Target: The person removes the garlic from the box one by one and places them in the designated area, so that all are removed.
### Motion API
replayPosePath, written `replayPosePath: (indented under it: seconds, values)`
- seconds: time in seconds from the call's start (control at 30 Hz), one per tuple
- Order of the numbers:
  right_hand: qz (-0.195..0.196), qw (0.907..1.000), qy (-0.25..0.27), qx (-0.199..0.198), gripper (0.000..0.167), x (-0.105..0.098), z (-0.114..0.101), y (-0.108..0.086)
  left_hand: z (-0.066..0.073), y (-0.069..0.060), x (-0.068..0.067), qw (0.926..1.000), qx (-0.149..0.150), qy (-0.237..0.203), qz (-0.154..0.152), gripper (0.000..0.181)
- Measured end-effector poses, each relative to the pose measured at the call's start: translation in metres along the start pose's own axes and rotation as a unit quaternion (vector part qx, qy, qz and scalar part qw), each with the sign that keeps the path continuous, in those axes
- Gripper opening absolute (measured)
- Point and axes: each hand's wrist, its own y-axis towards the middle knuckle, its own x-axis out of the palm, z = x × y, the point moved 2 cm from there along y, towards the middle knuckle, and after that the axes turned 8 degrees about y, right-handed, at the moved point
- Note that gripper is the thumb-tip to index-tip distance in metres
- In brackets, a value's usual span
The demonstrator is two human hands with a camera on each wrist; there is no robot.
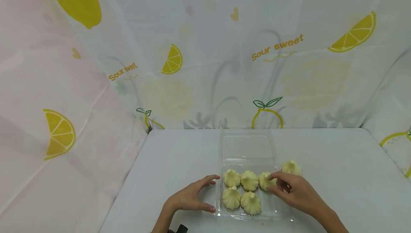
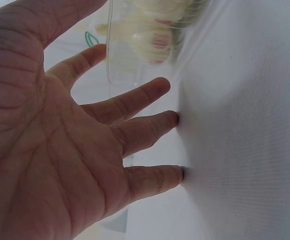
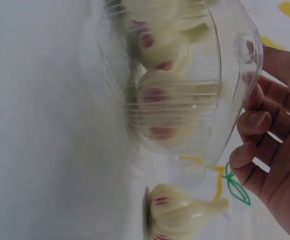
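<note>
A clear plastic clamshell box (image 1: 246, 217) lies with its lid (image 1: 247, 147) folded back, away from me. In its tray sit several pale garlic bulbs (image 1: 249, 181), stems up, in two rows. At the far right of the back row, my right hand (image 1: 297, 192) has thumb and index finger on a garlic bulb (image 1: 264, 181) and appears to pinch it. The right wrist view shows that hand's other fingers curled behind the box wall. My left hand (image 1: 189, 197) holds nothing; its spread fingers and thumb are at the box's left edge. In the left wrist view its lower fingertips (image 2: 172, 118) meet the tabletop.
Outside the box, behind my right hand, another garlic bulb (image 1: 291, 168) stands on the white table (image 1: 346, 168). A curtain (image 1: 205, 47) printed with lemons encloses the table's back and sides. A small black object (image 1: 182, 228) shows by my left wrist.
</note>
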Motion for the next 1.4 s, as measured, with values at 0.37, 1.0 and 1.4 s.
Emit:
replayPosePath:
  seconds: [0.37,1.0,1.4]
  values:
    - [-0.027,0.9985,0.048,-0.004,0.029,0.014,-0.003,0.001,0.0,0.002,-0.001,1.0,0.0,-0.003,-0.002,0.09]
    - [-0.047,0.995,0.065,-0.059,0.03,0.031,-0.006,0.005,0.001,-0.001,-0.002,1.0,0.005,-0.005,0.002,0.09]
    - [-0.059,0.9954,0.044,-0.061,0.028,0.041,-0.01,0.003,0.001,0.0,-0.002,1.0,0.007,-0.004,0.001,0.09]
